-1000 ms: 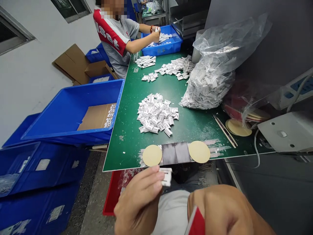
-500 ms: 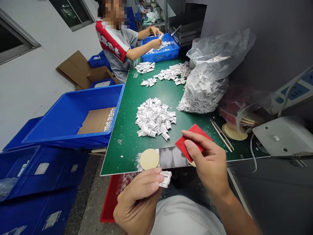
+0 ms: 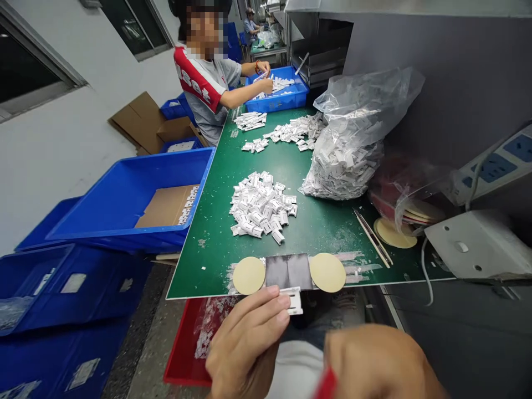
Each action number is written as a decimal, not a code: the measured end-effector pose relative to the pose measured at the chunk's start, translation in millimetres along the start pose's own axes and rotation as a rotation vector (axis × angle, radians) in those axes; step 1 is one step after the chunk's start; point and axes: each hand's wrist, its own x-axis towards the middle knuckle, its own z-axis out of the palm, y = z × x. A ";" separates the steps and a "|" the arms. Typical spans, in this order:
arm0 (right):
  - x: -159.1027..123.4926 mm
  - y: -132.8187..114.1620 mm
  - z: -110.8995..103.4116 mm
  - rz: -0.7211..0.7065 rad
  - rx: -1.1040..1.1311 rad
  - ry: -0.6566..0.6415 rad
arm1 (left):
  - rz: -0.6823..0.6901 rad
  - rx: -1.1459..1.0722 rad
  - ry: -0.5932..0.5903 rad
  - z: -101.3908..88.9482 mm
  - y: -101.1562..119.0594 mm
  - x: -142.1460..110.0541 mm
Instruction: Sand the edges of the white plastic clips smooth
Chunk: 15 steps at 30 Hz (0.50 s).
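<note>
My left hand [image 3: 246, 344] pinches a small white plastic part [image 3: 294, 301] between fingers and thumb, just below the near edge of the green work mat [image 3: 208, 260]. My right hand [image 3: 376, 363] sits low at the bottom of the view, gripping a red card [image 3: 327, 385] of which only a corner shows. Along the near edge lie two round tan discs [image 3: 248, 275] with a dark grey pad [image 3: 288, 271] between them. A heap of small white plastic parts [image 3: 261, 210] lies further up the mat.
A bulging clear plastic bag [image 3: 344, 160] of white parts stands on the mat at right, beside thin sticks [image 3: 372, 235]. A co-worker [image 3: 208, 83] handles parts over a blue crate [image 3: 276, 91]. Blue crates [image 3: 133, 199] stand left; a red tray [image 3: 183, 343] sits below the mat.
My right hand has dropped from above the mat to the bottom of the view with the red card, uncovering the right disc. My left hand stays nearly still, holding the white part.
</note>
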 end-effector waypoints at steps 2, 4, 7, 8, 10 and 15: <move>-1.4 -1.4 -2.7 -0.034 -0.022 0.048 | 0.067 0.033 -0.052 -0.4 1.7 3.7; -4.5 0.0 -3.8 -0.044 -0.069 0.310 | 0.131 0.084 -0.128 -2.4 3.4 7.3; -13.1 6.3 -0.2 -0.070 -0.121 0.832 | 0.164 0.153 -0.156 -6.8 6.2 8.9; -16.3 9.0 2.2 -0.095 -0.117 0.941 | 0.178 0.160 -0.152 -8.1 6.9 8.7; -21.2 14.6 6.2 -0.150 -0.089 0.951 | 0.244 0.143 -0.150 -9.7 6.8 9.4; -18.0 17.8 -0.7 -0.219 0.050 1.151 | 0.354 0.022 -0.058 16.1 -14.8 57.2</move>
